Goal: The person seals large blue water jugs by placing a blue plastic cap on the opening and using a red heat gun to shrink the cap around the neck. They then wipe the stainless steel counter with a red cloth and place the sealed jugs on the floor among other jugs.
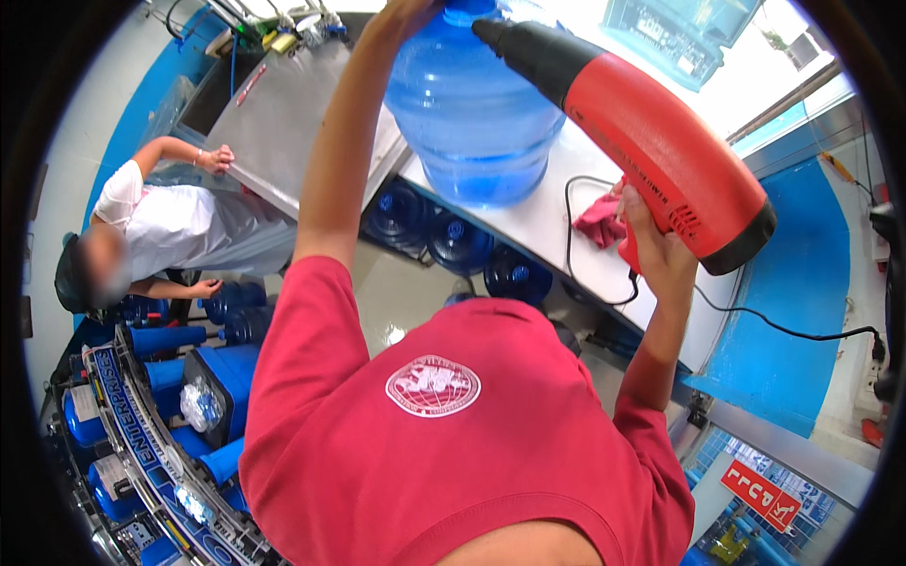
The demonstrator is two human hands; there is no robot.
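Observation:
My right hand (651,231) is wrapped around the handle of a red heat gun (661,141) with a black nozzle. The nozzle points up and left, at the neck of a large blue water jug (477,113). The jug stands upright on a white counter (491,222) and looks full of clear liquid. My left hand (415,9) reaches to the jug's blue top (467,11) at the upper edge, where its fingers are mostly cut off. A black cord (569,236) hangs from the heat gun's handle across the counter.
A crumpled pink cloth (599,224) lies behind the handle. Several blue jugs (460,243) stand under the counter. At the left, another person in a white shirt (175,222) rests a hand on a metal table (274,123). A teal case (675,38) lies beyond the jug.

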